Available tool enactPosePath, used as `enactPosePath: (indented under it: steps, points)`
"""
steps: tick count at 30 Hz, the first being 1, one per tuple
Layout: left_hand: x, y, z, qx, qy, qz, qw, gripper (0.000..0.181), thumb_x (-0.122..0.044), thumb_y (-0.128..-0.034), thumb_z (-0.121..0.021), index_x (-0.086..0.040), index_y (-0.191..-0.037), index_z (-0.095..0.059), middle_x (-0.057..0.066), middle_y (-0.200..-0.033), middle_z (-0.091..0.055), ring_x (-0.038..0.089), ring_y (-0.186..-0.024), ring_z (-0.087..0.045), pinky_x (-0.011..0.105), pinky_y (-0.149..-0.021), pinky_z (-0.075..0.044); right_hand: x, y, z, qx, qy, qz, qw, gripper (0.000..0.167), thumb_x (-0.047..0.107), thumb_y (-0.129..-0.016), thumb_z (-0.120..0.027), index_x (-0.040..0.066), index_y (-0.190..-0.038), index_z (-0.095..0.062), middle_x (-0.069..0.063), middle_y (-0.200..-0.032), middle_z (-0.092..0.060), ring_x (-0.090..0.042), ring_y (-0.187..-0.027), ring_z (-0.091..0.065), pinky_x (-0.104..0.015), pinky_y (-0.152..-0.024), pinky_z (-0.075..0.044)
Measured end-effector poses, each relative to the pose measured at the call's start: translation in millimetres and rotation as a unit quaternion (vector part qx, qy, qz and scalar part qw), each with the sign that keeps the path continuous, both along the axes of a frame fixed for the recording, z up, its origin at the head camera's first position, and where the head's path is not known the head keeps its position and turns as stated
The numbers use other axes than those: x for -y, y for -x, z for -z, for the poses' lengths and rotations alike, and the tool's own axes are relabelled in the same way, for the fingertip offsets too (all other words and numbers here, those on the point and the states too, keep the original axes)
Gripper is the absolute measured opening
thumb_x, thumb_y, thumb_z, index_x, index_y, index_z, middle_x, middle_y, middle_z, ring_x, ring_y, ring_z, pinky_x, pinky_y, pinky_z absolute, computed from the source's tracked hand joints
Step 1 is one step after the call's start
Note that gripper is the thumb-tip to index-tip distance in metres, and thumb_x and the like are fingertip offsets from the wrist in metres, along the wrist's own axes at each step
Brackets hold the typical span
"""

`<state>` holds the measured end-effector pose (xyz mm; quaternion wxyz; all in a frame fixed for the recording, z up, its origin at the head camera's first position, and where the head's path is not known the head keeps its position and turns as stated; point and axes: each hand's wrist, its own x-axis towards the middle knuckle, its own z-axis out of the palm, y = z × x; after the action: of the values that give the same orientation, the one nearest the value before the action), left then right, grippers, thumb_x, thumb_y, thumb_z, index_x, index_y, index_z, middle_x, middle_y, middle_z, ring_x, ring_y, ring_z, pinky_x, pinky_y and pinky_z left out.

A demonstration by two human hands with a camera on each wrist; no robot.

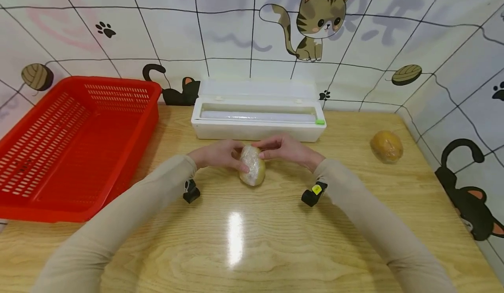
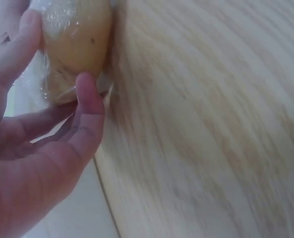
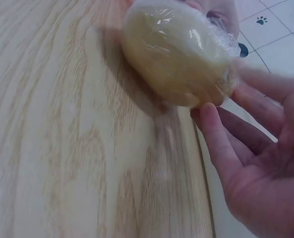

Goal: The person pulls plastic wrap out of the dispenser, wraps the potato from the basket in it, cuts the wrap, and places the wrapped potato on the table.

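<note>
A potato [image 1: 253, 166] wrapped in clear cling film is on the wooden table, in front of the white dispenser. My left hand [image 1: 223, 155] holds it from the left, the thumb lying against its near side. From the other side my right hand [image 1: 286, 149] pinches the film at the potato's upper right end. In the left wrist view, brown marks on the potato [image 2: 80, 44] show through the shiny film. The right wrist view shows the film bunched around the potato [image 3: 174, 54] near the right thumb [image 3: 213, 134].
Behind the hands stands a white cling film dispenser [image 1: 256, 131], lid up, with a film roll [image 1: 256, 116] and green slider [image 1: 320, 122]. A red plastic basket [image 1: 135, 153] is at the left. Another film-wrapped, yellow-brown round item [image 1: 387, 146] sits at the right.
</note>
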<state>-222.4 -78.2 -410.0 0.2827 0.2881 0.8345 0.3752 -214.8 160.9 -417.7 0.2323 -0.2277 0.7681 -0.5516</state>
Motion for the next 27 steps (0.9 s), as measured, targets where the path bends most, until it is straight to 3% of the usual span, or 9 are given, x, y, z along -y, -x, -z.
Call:
enactPosePath:
  steps: [2, 5, 10, 15, 17, 18, 22, 25, 27]
  points:
    - [-2.0, -0.4, -0.1, 0.007, 0.001, 0.002, 1.0, 0.055, -0.026, -0.0831, -0.078, 0.004, -0.123, -0.056, 0.011, -0.115, -0.061, 0.022, -0.104, -0.055, 0.036, -0.091, -0.044, 2, -3.3, 0.1, -0.025, -0.013, 0.005, 0.9996, 0.033, 0.012, -0.095, -0.061, -0.002, -0.125, -0.061, -0.014, -0.121, -0.064, -0.024, -0.11, -0.06, -0.037, -0.092, -0.048]
    - [-5.0, -0.7, -0.5, 0.018, -0.004, -0.005, 0.9998, 0.05, -0.027, -0.0836, -0.077, 0.003, -0.118, -0.058, 0.008, -0.109, -0.061, 0.019, -0.097, -0.055, 0.033, -0.085, -0.046, 12, -12.4, 0.7, -0.096, -0.065, 0.034, 0.9926, 0.029, 0.022, -0.102, -0.05, 0.001, -0.119, -0.059, -0.011, -0.113, -0.064, -0.022, -0.101, -0.059, -0.036, -0.085, -0.049]
    - [-10.9, -2.9, -1.5, 0.0, -0.019, -0.002, 0.9998, 0.045, -0.025, -0.0829, -0.078, 0.003, -0.113, -0.06, 0.007, -0.1, -0.062, 0.017, -0.088, -0.055, 0.029, -0.075, -0.047, 36, -23.4, 13.3, -0.216, -0.14, 0.097, 0.9614, 0.03, 0.031, -0.105, -0.036, 0.004, -0.11, -0.049, -0.008, -0.091, -0.057, -0.02, -0.08, -0.053, -0.035, -0.068, -0.045]
    - [-14.5, -7.1, -1.3, -0.029, -0.015, -0.003, 0.9995, 0.048, -0.025, -0.0808, -0.08, 0.003, -0.114, -0.06, 0.007, -0.1, -0.063, 0.018, -0.089, -0.056, 0.029, -0.076, -0.047, 47, -25.8, 22.8, -0.269, -0.173, 0.127, 0.939, 0.033, 0.026, -0.106, -0.032, 0.002, -0.105, -0.056, -0.01, -0.095, -0.055, -0.024, -0.088, -0.054, -0.04, -0.078, -0.046]
    - [-14.7, -8.8, -1.7, -0.037, -0.009, -0.009, 0.9992, 0.049, -0.025, -0.0804, -0.08, 0.004, -0.113, -0.059, 0.008, -0.101, -0.063, 0.019, -0.09, -0.056, 0.029, -0.077, -0.047, 48, -25.9, 21.4, -0.268, -0.181, 0.125, 0.9381, 0.035, 0.024, -0.106, -0.032, 0.002, -0.105, -0.058, -0.013, -0.099, -0.055, -0.027, -0.094, -0.054, -0.043, -0.083, -0.045]
    - [-15.0, -10.0, -2.7, -0.039, -0.006, -0.014, 0.9991, 0.049, -0.025, -0.0803, -0.081, 0.004, -0.113, -0.059, 0.008, -0.102, -0.063, 0.018, -0.091, -0.056, 0.029, -0.078, -0.047, 48, -25.4, 20.2, -0.255, -0.178, 0.124, 0.9423, 0.035, 0.024, -0.106, -0.031, 0.001, -0.106, -0.058, -0.015, -0.101, -0.056, -0.029, -0.096, -0.054, -0.044, -0.085, -0.045]
    - [-16.3, -13.0, -5.8, -0.043, 0.005, -0.03, 0.9986, 0.048, -0.027, -0.0794, -0.081, 0.004, -0.108, -0.058, 0.008, -0.096, -0.062, 0.017, -0.086, -0.054, 0.028, -0.073, -0.045, 51, -22.3, 13.5, -0.127, -0.13, 0.146, 0.9724, 0.042, 0.026, -0.106, -0.026, -0.005, -0.114, -0.054, -0.023, -0.114, -0.055, -0.035, -0.109, -0.052, -0.045, -0.095, -0.042]
    - [-19.4, -15.6, -7.1, -0.035, 0.007, -0.047, 0.9983, 0.048, -0.028, -0.0771, -0.083, 0.003, -0.103, -0.057, 0.007, -0.09, -0.059, 0.017, -0.081, -0.051, 0.028, -0.068, -0.043, 56, -19.5, 12.5, -0.049, -0.11, 0.201, 0.9722, 0.051, 0.033, -0.106, -0.021, -0.004, -0.115, -0.054, -0.02, -0.116, -0.056, -0.031, -0.111, -0.051, -0.042, -0.099, -0.039]
    - [-21.0, -17.5, -6.4, -0.032, 0.005, -0.061, 0.9976, 0.048, -0.029, -0.075, -0.084, 0.001, -0.099, -0.055, 0.007, -0.088, -0.057, 0.016, -0.079, -0.049, 0.027, -0.066, -0.042, 60, -18.1, 13.3, -0.041, -0.115, 0.226, 0.9664, 0.055, 0.037, -0.106, -0.018, -0.003, -0.107, -0.056, -0.017, -0.104, -0.058, -0.029, -0.099, -0.054, -0.04, -0.092, -0.042]
